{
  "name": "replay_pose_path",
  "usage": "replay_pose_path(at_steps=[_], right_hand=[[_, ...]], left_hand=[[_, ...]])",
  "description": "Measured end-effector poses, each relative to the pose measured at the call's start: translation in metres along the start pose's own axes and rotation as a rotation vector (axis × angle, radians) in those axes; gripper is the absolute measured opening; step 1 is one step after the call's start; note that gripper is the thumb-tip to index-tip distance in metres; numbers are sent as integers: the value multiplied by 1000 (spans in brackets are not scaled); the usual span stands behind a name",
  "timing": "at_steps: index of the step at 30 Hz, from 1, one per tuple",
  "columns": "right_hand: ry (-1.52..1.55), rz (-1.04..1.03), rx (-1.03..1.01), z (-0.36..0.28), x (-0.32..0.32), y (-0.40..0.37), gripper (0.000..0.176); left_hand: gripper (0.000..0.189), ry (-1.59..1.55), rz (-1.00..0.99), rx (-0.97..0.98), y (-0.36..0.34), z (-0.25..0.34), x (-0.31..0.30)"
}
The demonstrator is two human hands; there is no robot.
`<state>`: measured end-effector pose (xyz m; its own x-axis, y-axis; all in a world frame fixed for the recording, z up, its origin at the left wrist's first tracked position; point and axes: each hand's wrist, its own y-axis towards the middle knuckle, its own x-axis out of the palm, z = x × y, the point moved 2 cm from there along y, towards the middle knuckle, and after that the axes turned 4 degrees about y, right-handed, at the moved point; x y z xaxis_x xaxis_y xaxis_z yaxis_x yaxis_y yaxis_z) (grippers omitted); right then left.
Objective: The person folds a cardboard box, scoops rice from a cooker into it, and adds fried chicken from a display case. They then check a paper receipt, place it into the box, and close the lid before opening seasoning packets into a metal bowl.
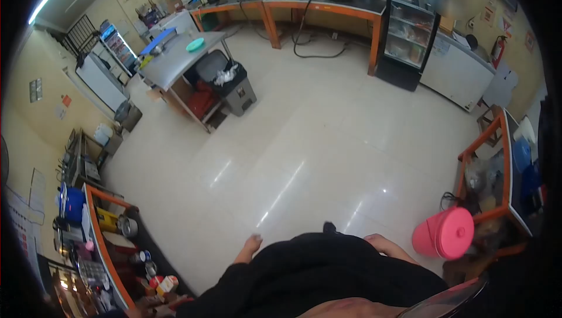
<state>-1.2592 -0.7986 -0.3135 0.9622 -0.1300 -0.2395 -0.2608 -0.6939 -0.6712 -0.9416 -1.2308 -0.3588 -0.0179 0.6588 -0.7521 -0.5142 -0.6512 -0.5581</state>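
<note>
My left hand (253, 241) hangs low in front of my black shirt (316, 265), over the pale tiled floor (304, 142). On the other side, my right hand (376, 242) is partly covered by the shirt. Both hands are small in the view, and the fingers do not show clearly. Nothing visible sticks out of either hand, and neither touches any furniture. Nearest to my right hand is a pink lidded bucket (442, 233) on the floor. A dark shoe tip (329, 226) shows just beyond my shirt.
A steel table (175, 60) stands ahead left beside a grey bin (239, 92). Along the back runs an orange-framed counter (328, 7) with cookers, then a glass-door fridge (407, 31) and a chest freezer (456, 75). Orange-framed shelves (105, 242) flank the left; another orange-framed table (503, 160), the right.
</note>
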Motion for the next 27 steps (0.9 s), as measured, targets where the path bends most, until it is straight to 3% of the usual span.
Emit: replay_pose_path(at_steps=[2, 3, 6, 8, 10, 13, 17, 20, 21, 22, 23, 25, 27], right_hand=[[19, -98, 24, -71, -38, 46, 40], [43, -158, -8, -78, -47, 77, 40], [34, -305, -57, -107, -81, 155, 41], [-37, -342, -54, -133, -113, 201, 41], [-93, -343, -45, -156, -144, 241, 41], [-123, -317, -31, -195, -189, 292, 42], [-149, -208, -43, -269, -251, 332, 42], [-149, -118, -84, -344, -292, 340, 42], [-150, -92, -102, -368, -306, 351, 42], [-145, -76, -104, -384, -326, 373, 42], [-176, -68, -111, -388, -341, 400, 42], [-229, -53, -32, -352, -369, 503, 40], [-235, -46, 8, -358, -416, 560, 40]], left_hand=[[41, -164, -209, -96, 44, -54, 23], [40, -235, -307, -155, 52, -53, 14], [32, -267, 146, -118, 39, -50, -7], [33, -238, 14, -386, 49, -62, -1], [35, -218, -69, -483, 69, -59, -8], [38, -184, -134, -487, 146, -46, -47], [42, -70, -107, -328, 305, -12, -137], [46, 199, 86, -53, 464, 62, -232], [48, 126, 132, -16, 514, 76, -263], [45, -53, 150, 133, 583, 162, -334], [44, -266, 90, 129, 636, 193, -353], [37, -399, 51, 228, 683, 275, -401], [36, -341, 182, 348, 721, 321, -423]])
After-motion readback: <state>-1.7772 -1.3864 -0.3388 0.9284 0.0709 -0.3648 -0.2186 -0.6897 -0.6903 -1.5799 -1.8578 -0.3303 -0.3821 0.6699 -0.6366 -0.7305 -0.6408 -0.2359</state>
